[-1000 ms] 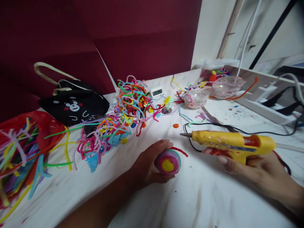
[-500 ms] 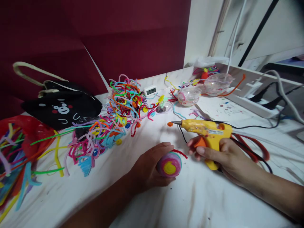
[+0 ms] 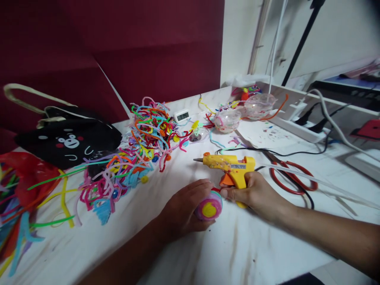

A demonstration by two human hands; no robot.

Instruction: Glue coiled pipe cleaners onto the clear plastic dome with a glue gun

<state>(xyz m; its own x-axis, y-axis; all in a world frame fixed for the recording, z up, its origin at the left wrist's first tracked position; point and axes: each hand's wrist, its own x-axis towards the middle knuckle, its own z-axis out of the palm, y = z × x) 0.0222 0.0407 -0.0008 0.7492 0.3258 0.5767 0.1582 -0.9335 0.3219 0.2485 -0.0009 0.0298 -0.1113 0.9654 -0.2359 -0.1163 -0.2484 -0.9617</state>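
Observation:
My left hand (image 3: 185,208) is closed around a round piece wound from pipe cleaners (image 3: 209,209), its yellow centre and pink ring facing me. A short red pipe cleaner end (image 3: 216,190) sticks out at its upper right. My right hand (image 3: 257,193) grips a yellow hot glue gun (image 3: 228,163) by the handle, below its orange trigger (image 3: 227,179). The gun's metal nozzle points left, above the wound piece and apart from it. My right thumb tip is at the red end; whether it pinches it I cannot tell.
A heap of coloured pipe cleaners (image 3: 152,126) spreads along the back left, beside a black bag (image 3: 68,138) and a red bag (image 3: 29,174). Behind the gun stand clear plastic bowls (image 3: 227,120) and a small digital clock (image 3: 181,115). Red-handled scissors (image 3: 297,178), cables and a power strip (image 3: 308,128) lie right.
My right hand has moved left with the glue gun, bringing its thumb to the red pipe cleaner end. My left hand keeps its hold. The camera view has turned slightly right.

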